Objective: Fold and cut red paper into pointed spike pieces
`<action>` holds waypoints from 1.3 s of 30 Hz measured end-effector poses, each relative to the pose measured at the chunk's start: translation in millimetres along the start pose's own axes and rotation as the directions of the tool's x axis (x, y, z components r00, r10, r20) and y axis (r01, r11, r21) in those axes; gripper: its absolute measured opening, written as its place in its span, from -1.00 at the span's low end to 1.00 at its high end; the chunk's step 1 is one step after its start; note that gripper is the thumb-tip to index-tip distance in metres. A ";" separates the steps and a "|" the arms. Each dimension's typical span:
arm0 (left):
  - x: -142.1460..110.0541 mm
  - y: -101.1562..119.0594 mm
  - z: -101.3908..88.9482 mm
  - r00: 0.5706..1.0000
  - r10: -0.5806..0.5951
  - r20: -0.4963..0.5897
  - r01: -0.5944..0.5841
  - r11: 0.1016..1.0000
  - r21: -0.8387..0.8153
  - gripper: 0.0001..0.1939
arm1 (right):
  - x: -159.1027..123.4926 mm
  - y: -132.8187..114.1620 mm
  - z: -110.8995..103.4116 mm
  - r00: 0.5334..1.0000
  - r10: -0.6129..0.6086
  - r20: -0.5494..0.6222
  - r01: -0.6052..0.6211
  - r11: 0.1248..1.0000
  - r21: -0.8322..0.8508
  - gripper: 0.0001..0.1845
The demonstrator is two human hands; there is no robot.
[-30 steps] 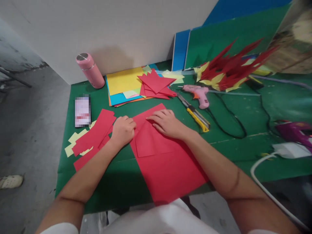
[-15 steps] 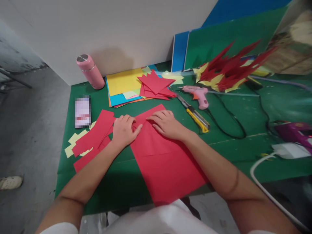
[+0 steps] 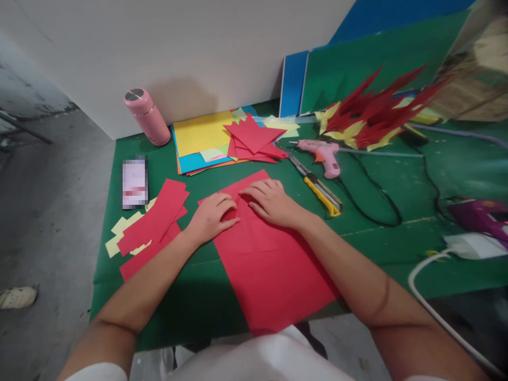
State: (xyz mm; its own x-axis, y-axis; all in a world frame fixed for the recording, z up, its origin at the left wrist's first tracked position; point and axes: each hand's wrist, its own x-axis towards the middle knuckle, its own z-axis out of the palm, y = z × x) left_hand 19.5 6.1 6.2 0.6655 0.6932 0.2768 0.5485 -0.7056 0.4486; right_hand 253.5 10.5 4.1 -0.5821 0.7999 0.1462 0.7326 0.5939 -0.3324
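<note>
A large red sheet of paper [image 3: 283,286] lies at a slant before me, with a smaller red paper piece [image 3: 256,235] on top of it. My left hand [image 3: 214,216] rests over the sheet's left edge, fingers bent a little and thumb apart. Its fingertips touch the smaller piece, and part of the paper beneath them is hidden. Flat on the upper part of the same papers is my right hand [image 3: 270,202], fingers stretched to the left with their tips near the left hand. Neither hand grips anything that I can see.
Red strips [image 3: 154,217] and yellow slips [image 3: 125,225] lie left, below a phone [image 3: 135,182] and pink flask [image 3: 148,119]. Behind are coloured sheets [image 3: 202,132] and red triangles [image 3: 254,135]. A utility knife [image 3: 317,188], glue gun [image 3: 323,153] and red-yellow paper flames [image 3: 369,114] stand right.
My left hand has slid to the right over the papers, and its thumb has spread away from the fingers. The smaller piece's lower left corner no longer shows. My right hand stays put.
</note>
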 end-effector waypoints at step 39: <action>-1.8 -1.4 5.4 0.985 -0.141 -0.096 0.085 0.894 -0.440 -0.92 | 5.8 -5.1 -2.1 0.929 0.369 -0.025 -0.213 0.588 0.781 -0.68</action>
State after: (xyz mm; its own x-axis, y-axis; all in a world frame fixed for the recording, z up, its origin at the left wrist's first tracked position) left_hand 20.3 5.0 0.5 0.5299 0.7964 0.2914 0.3237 -0.5076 0.7985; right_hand 247.1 12.2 8.6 -0.2616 0.9645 0.0362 0.2791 0.1115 -0.9538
